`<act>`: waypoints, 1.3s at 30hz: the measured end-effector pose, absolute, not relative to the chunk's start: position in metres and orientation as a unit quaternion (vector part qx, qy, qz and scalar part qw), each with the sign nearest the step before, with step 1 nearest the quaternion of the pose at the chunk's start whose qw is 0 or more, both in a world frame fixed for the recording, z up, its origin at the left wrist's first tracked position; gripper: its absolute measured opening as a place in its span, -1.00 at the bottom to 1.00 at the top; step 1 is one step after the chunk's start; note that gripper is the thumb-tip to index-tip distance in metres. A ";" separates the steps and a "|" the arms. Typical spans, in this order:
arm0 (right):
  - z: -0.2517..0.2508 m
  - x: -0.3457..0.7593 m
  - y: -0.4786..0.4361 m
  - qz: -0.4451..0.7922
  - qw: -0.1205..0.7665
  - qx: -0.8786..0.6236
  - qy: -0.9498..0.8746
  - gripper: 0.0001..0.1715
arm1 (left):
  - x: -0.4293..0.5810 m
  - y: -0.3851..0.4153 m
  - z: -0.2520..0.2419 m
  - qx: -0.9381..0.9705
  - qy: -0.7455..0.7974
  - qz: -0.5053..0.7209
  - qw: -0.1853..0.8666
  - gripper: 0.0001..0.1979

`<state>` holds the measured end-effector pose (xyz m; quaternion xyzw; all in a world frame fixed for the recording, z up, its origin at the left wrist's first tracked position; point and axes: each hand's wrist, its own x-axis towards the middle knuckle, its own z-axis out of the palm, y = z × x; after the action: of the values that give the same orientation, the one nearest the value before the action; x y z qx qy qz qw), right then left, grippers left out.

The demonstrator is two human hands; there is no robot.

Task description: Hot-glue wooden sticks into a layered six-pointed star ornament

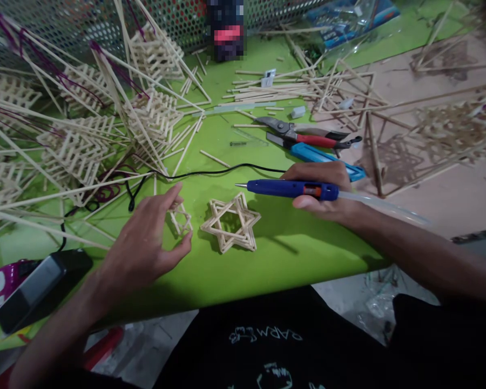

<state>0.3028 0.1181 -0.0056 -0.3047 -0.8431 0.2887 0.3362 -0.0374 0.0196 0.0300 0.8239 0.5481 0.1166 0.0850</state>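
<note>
In my right hand (335, 174) is a blue glue gun (275, 188), pen-shaped, its metal tip pointing left. A clear glue stick (392, 208) sticks out of its back end. My left hand (140, 237) has thumb and fingers curved around a small star-shaped frame of wooden sticks (181, 220), touching its edges. Just right of that frame, a larger six-pointed star of layered sticks (230, 224) lies flat on the green tabletop (210, 281). The glue gun's tip is above this star's upper edge, apart from it.
Stacked stick structures with purple string (154, 116) crowd the left. Pruning shears (308, 135) and a blue cutter knife (328, 159) lie beyond my right hand. Loose sticks (267, 92) are farther back. A black cable (210, 172) crosses the table. A dark box-like device (40, 292) sits lower left.
</note>
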 end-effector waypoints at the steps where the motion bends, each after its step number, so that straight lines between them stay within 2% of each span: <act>1: -0.005 0.303 0.118 0.287 0.338 -0.306 -0.843 -0.33 | -0.037 0.019 0.030 0.820 0.551 0.132 0.084 -0.11; 5: -0.007 0.302 0.118 0.286 0.346 -0.304 -0.840 -0.32 | -0.036 0.017 0.029 0.804 0.566 0.157 0.097 -0.07; 16: -0.007 0.303 0.117 0.290 0.338 -0.317 -0.837 -0.32 | -0.031 0.018 0.016 0.818 0.560 0.097 0.091 -0.13; 21: -0.013 0.303 0.118 0.283 0.354 -0.312 -0.835 -0.34 | -0.035 0.019 0.016 0.822 0.558 0.060 0.100 -0.01; 26: -0.010 0.303 0.118 0.291 0.340 -0.316 -0.837 -0.34 | -0.038 0.022 0.017 0.809 0.576 0.007 0.118 -0.13; 32: -0.004 0.301 0.117 0.286 0.338 -0.315 -0.839 -0.33 | -0.039 0.023 0.018 0.809 0.576 0.042 0.111 -0.13; 39: -0.004 0.302 0.116 0.274 0.330 -0.320 -0.845 -0.36 | -0.040 0.026 0.020 0.809 0.575 0.011 0.117 -0.19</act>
<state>0.3022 0.1161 -0.0043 -0.3198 -0.8447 0.2742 0.3303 -0.0405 0.0256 0.0202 0.8094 0.5755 0.0108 0.1169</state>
